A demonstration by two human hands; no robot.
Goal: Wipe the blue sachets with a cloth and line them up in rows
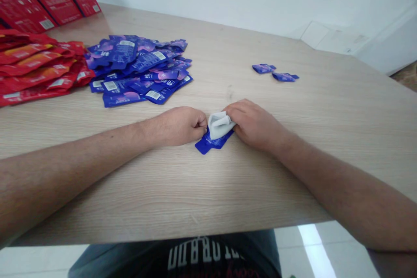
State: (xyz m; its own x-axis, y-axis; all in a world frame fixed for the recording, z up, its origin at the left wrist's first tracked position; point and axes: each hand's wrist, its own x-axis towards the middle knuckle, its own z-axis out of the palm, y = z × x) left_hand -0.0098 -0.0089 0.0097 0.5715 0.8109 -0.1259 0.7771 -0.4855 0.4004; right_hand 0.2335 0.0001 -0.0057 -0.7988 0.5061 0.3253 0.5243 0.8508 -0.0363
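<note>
1. Dark clothing with pale block lettering fills the bottom edge, where a person sits at a worktop finished in light wood grain.
2. Beneath the front edge, a pale tiled floor catches a bright streak of light on the right; behind the worktop rises a plain white wall.
3. Bare forearms reach in from both sides toward a blue pouch near the middle of the worktop, with a folded pale gray item lying across its upper part.
4. At the pouch's left edge, the left hand grips it, fingers curled in and thumb against the forefinger.
5. Opposite, the right hand clasps the right side of the folded pale gray item, its fingers bent over it and its lower edge touching the pouch.
6. Red cartons stand in a row at the far left, their top flaps raised; their contents cannot be seen.
7. Sealed-looking red pouches lie heaped before the cartons, beside an overlapping pile of blue-and-purple pouches, several showing white barcode labels.
8. Well apart, beyond the right hand, two small blue-and-purple pieces lie side by side.
</note>
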